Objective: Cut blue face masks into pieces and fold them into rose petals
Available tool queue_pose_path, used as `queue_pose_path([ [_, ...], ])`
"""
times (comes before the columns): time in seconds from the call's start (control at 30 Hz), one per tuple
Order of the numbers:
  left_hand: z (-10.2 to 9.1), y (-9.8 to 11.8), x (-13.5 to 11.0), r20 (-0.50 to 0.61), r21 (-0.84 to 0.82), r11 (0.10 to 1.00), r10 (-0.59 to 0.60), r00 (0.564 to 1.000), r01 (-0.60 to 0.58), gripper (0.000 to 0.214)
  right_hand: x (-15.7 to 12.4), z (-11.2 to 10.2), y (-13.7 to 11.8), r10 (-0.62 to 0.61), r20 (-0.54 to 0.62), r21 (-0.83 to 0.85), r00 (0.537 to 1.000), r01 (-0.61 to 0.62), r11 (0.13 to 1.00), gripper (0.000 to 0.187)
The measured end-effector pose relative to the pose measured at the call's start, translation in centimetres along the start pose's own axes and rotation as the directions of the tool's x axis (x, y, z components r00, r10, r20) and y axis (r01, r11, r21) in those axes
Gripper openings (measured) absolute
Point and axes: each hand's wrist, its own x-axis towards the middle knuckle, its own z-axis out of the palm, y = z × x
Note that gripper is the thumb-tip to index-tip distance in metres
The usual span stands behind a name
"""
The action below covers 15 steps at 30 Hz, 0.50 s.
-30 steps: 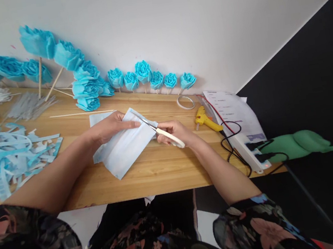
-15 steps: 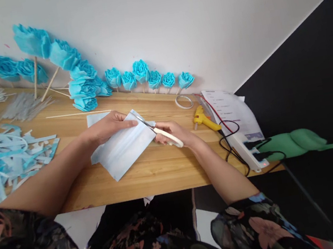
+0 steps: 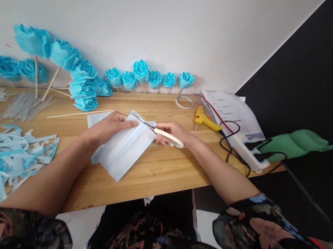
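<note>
My left hand (image 3: 118, 123) pinches the upper edge of a pale blue sheet (image 3: 126, 149), thin and fabric-like, held at a slant over the wooden table. White-handled scissors (image 3: 168, 136) are gripped in my right hand (image 3: 170, 132), their blades lying across the sheet's upper right edge near my left thumb. Another light blue piece (image 3: 94, 119) shows behind my left hand, partly hidden by it. A thin wooden stick (image 3: 79, 114) lies just beyond.
Blue flowers on sticks (image 3: 141, 71) line the wall. Cut blue strips (image 3: 10, 155) are heaped at left, beside grey strips (image 3: 24, 105). At right are a tape roll (image 3: 184, 102), a yellow glue gun (image 3: 205, 119), printed papers (image 3: 233, 109) and a power strip (image 3: 252, 155) with black cables.
Almost nothing differs. Both hands, the scissors and the sheet hold nearly the same position; the whole view has shifted very slightly.
</note>
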Motion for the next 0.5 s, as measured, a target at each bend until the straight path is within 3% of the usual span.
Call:
queue_pose_path([
  [0.3, -0.21, -0.11, 0.01, 0.007, 0.03, 0.999, 0.023, 1.0, -0.024, 0.034, 0.08, -0.05, 0.43, 0.021, -0.019, 0.074, 1.0, -0.02, 0.997, 0.056],
  [0.5, -0.29, -0.07, 0.0, 0.012, 0.041, 0.999, 0.03, 0.999, -0.031, 0.035, 0.12, 0.0, 0.55, 0.004, -0.021, 0.087, 1.0, -0.002, 0.996, 0.055],
])
